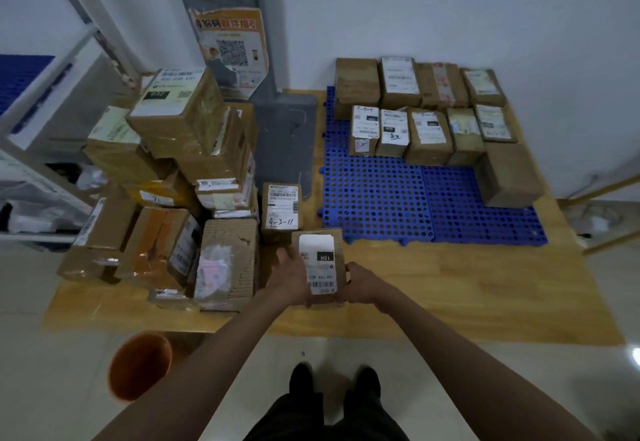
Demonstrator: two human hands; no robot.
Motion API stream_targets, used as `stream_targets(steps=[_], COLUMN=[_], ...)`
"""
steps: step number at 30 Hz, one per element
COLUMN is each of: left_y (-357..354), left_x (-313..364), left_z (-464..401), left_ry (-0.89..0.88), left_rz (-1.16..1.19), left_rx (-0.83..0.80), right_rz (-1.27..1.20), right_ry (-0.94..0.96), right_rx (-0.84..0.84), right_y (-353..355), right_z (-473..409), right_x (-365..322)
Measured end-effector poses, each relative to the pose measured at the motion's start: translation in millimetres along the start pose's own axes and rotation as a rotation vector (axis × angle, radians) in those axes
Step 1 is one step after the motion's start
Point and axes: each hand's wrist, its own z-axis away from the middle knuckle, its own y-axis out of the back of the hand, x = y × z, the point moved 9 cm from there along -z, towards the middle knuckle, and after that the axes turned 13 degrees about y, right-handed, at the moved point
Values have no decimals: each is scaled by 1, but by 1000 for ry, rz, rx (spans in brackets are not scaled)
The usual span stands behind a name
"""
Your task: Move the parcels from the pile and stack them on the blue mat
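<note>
Head view: left hand (289,276) and right hand (360,285) grip opposite sides of a small labelled cardboard parcel (320,267) above the wooden platform (450,295). Parcel pile (173,181) sits at nine o'clock; blue mat (398,198), holding stacked parcels (426,111), lies at one o'clock.
</note>
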Motion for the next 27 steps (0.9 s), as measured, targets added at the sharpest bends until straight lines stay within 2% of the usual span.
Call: stream_targets(steps=[8, 18, 27], left_y=[18, 35, 18], left_x=[80, 191, 289], left_z=[17, 30, 9], left_ry=[-321, -454, -444], left_rz=[-12, -34, -113], left_rx=[16, 7, -18], right_rz=[-89, -71, -49], right_ry=[-20, -43, -68], right_rx=[164, 341, 361], right_y=[73, 168, 246], right_z=[40, 86, 81], right_x=[13, 44, 105])
